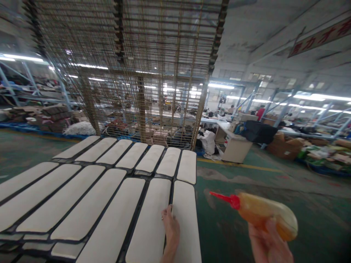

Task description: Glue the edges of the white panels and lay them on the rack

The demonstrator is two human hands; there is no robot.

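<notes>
In the head view my right hand (270, 239) is wrapped around a squeeze bottle (267, 212) of amber liquid. Its red nozzle points left, and the bottle is held nearly level, off to the right of the panels. My left hand (171, 228) reaches down to the dark gap between two long off-white panels, at the near right. Its fingers are pressed together there; what they pinch, if anything, is hidden. The off-white panels (149, 223) have rounded corners and lie in two rows on a dark rack (134, 215).
Behind the panels stands a tall wire-mesh rack (141, 109), tilted up. A white cabinet (237, 148) and a black bundle (259, 131) are beyond it on the right. Green floor (225, 233) runs along the right side. Stacked goods (53, 118) line the left background.
</notes>
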